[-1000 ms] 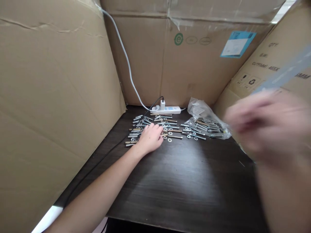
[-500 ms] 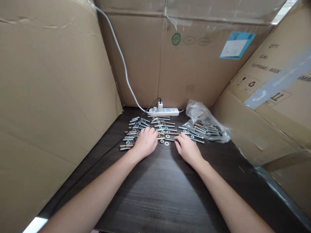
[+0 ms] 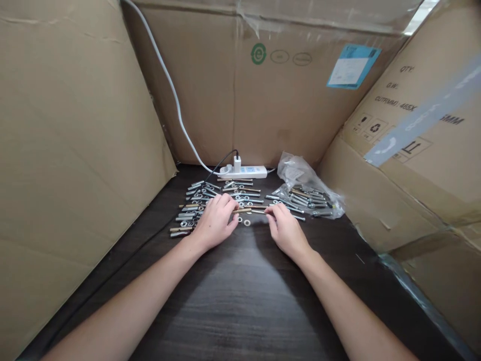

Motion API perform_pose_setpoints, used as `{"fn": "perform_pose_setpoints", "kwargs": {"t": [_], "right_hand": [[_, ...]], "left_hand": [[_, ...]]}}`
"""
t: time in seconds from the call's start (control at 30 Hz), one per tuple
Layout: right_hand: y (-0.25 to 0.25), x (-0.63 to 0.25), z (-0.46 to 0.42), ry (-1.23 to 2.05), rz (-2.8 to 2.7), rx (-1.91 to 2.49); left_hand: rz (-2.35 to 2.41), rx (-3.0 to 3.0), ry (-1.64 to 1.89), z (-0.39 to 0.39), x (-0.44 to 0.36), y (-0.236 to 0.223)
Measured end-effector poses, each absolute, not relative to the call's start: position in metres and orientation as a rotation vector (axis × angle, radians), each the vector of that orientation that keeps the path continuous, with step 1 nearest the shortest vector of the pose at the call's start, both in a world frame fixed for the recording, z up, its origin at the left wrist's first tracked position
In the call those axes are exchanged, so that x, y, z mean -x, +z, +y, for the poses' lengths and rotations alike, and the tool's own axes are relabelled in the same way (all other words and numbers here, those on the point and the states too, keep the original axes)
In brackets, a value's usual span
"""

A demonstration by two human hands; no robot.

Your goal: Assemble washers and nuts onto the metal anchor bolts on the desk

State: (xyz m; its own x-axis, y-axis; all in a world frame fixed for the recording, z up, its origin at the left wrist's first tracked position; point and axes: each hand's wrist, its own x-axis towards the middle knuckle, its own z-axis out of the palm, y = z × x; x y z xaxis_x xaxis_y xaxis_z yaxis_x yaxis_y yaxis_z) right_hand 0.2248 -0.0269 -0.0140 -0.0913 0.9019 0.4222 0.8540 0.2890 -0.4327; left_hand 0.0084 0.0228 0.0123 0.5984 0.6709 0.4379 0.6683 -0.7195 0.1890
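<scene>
My left hand (image 3: 215, 218) is closed on a brass-coloured metal sleeve (image 3: 242, 211), which sticks out to the right past the fingertips. Between the thumb and fingers of my right hand (image 3: 287, 228) is a thin silver bolt (image 3: 258, 212) pointing left. The bolt's tip meets the sleeve's right end; whether it sits inside cannot be made out. Just below them, a flat washer (image 3: 244, 223) lies on the dark table (image 3: 240, 296), with a small nut (image 3: 239, 219) beside my left fingers. Several metal sleeves (image 3: 184, 217) and nuts lie left of my left hand, partly hidden by it.
Behind my hands are rows of long bolts (image 3: 248, 201) with washers. A clear plastic bag (image 3: 300, 168) with more bolts lies at the right. A white power strip (image 3: 251, 172) stands at the back, its black cable (image 3: 124, 268) crossing the left side. Cardboard walls (image 3: 86, 125) enclose the table.
The sleeve and the bolt have come up off the table and are now end to end between my hands. The whole view has shifted slightly, so things appear further left.
</scene>
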Motion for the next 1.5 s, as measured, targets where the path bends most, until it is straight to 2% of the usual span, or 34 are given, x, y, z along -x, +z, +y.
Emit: {"fn": "perform_pose_setpoints", "kwargs": {"t": [1.0,1.3,1.5], "right_hand": [[-0.002,-0.196,-0.046,0.354,-2.079,1.38],[-0.01,-0.214,-0.035,0.255,-1.949,1.485],[-0.012,-0.213,-0.034,0.309,-1.965,1.474]], "left_hand": [[0.814,-2.676,0.779,0.014,-0.013,0.006],[1.125,-2.747,0.672,0.017,-0.012,0.006],[1.164,-2.775,0.566,0.02,-0.011,-0.001]]}}
